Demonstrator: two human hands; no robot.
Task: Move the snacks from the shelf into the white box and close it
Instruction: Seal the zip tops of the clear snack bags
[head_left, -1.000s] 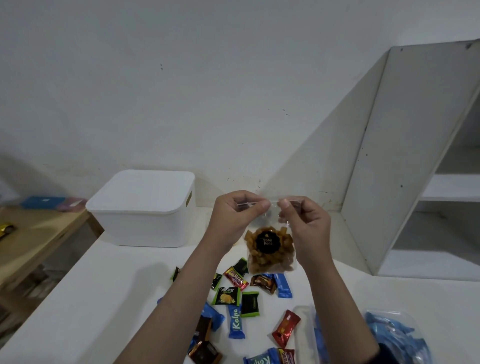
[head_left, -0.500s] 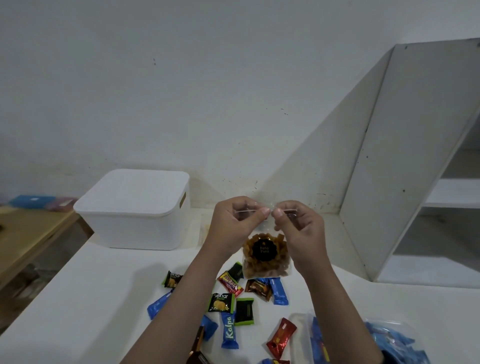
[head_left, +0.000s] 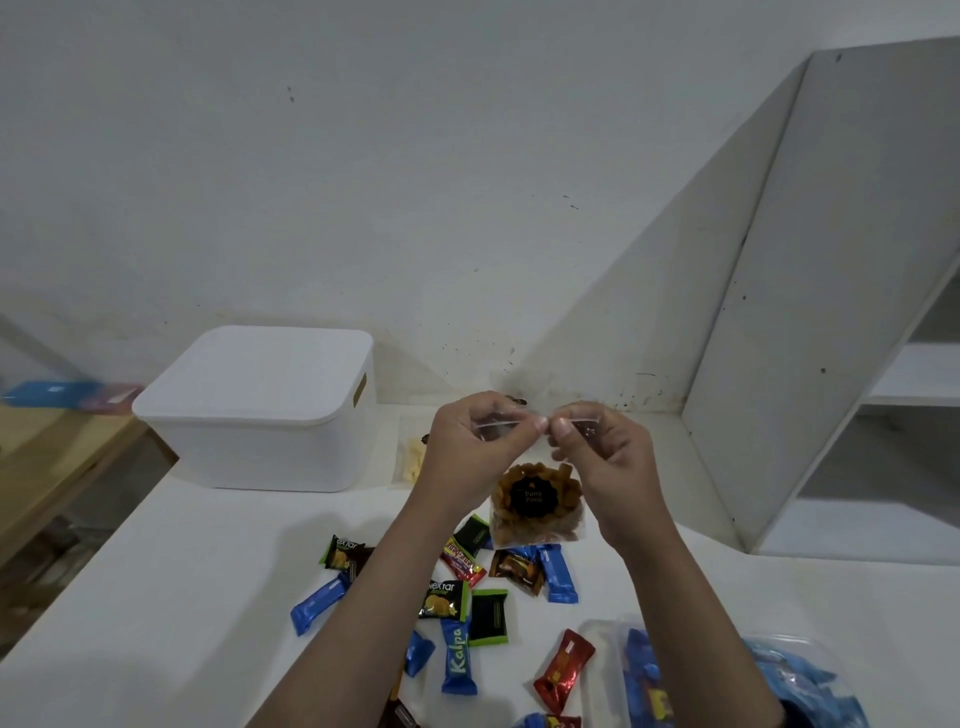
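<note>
Both the left hand (head_left: 475, 447) and the right hand (head_left: 605, 452) pinch the top edge of a clear snack bag (head_left: 537, 504) above scattered snacks (head_left: 457, 597), right of the lidded white box (head_left: 260, 410).

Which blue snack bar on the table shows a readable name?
The Kalpa bar, lying below the Nextar pack; the other blue bars show no readable name.

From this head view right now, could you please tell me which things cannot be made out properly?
- White box: the lid is on, so its contents are hidden.
- Clear bag: both hands, left hand and right hand, cover much of its top strip; sealed or not is unclear.
- Clear tub: cut off by the bottom edge and the right forearm.
- Blue item at far left: blurred.
- Pale packet: partly behind the left hand.
</note>
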